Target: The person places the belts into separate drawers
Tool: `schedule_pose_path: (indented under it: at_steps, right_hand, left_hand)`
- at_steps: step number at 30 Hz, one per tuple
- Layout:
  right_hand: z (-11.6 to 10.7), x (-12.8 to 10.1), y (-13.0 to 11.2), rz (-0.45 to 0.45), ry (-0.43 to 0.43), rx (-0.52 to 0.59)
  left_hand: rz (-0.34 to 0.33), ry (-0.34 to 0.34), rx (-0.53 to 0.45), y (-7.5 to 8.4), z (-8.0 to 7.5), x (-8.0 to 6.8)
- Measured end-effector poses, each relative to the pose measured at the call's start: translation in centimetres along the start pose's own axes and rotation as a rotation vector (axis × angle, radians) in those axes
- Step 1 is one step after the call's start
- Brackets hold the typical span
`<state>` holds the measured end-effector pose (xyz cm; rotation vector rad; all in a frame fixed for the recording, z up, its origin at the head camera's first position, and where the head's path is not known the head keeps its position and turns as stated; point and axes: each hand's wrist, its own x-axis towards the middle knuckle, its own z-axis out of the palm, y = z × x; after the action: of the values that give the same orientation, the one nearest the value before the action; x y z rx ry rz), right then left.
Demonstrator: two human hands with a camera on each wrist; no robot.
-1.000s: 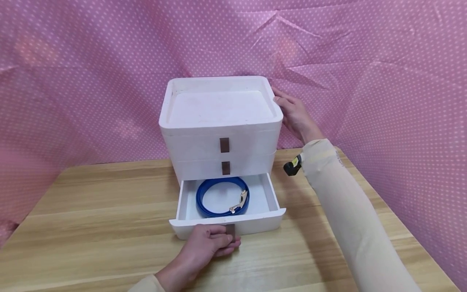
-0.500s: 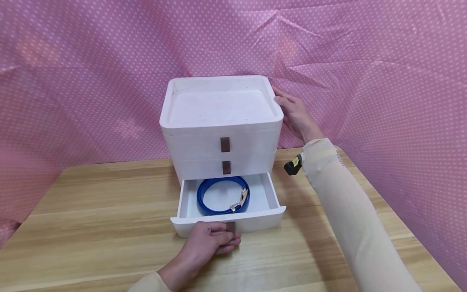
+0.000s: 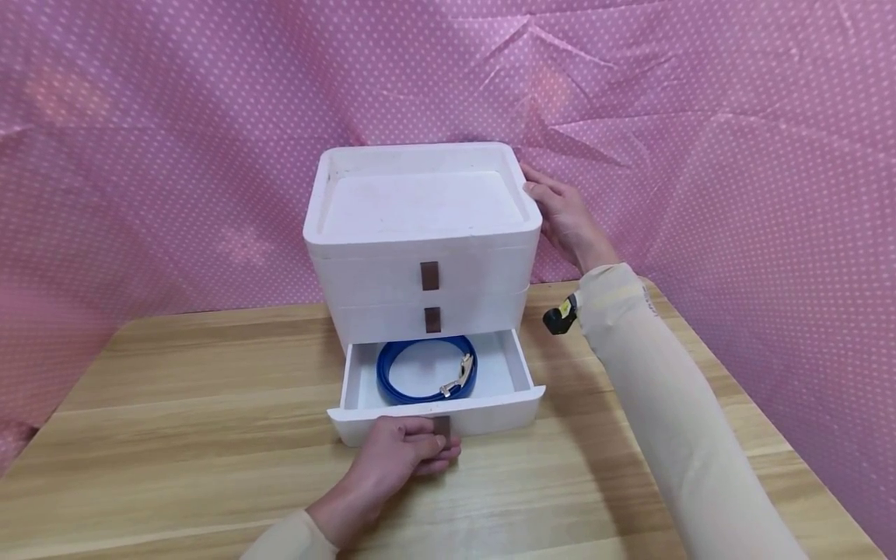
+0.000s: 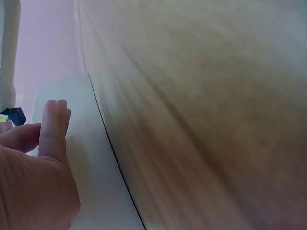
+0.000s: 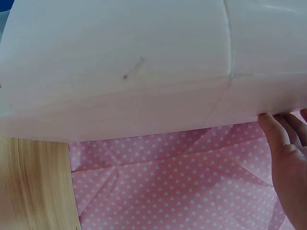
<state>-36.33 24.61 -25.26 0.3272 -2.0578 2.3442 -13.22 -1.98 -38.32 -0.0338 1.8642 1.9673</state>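
Observation:
My left hand (image 3: 402, 459) is at the front of the pulled-out bottom drawer (image 3: 490, 416), pinching its brown pull tab (image 3: 441, 428) between thumb and fingers. In the left wrist view the fingers (image 4: 53, 132) reach along the white drawer front (image 4: 96, 177). A coiled blue belt (image 3: 387, 381) with a gold-coloured buckle (image 3: 458, 377) lies inside that drawer. My right hand (image 3: 567, 222) rests on the right side of the white drawer unit (image 3: 364, 272), near its back corner. The right wrist view shows straight fingers (image 5: 273, 134) touching the unit's edge.
The unit's two upper drawers, each with a brown tab (image 3: 430, 276), are closed. On top is a shallow tray (image 3: 420, 206). The unit stands on a wooden table (image 3: 210, 404), with pink dotted cloth (image 3: 231, 101) behind and along the right.
The bottom drawer has slid slightly inward, its front edge shifting toward the unit with my left hand on the tab. My right hand stays in place on the unit's side.

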Motion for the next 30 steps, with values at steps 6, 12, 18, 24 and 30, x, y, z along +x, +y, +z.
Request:
schedule_pose_path:
  at_steps: [6, 12, 18, 24, 30]
  right_hand:
    - [0.0, 0.0, 0.1, -0.019, -0.009, 0.022]
    - [0.0, 0.0, 0.1, -0.026, -0.012, 0.034]
    - [0.1, 0.0, 0.1, -0.015, -0.004, 0.041]
    - [0.1, 0.0, 0.1, -0.01, 0.002, 0.044]
    - [0.1, -0.1, 0.2, -0.019, 0.001, 0.032]
  left_hand:
    - [0.021, 0.014, -0.01, 0.0, 0.0, 0.4]
    - [0.012, 0.021, 0.002, 0.1, -0.2, 0.7]
    - [-0.003, 0.022, -0.006, 0.2, -0.1, 0.9]
    - [-0.004, 0.028, 0.001, 0.2, -0.1, 1.1]
    - [0.008, 0.041, 0.01, 0.4, 0.0, 1.2]
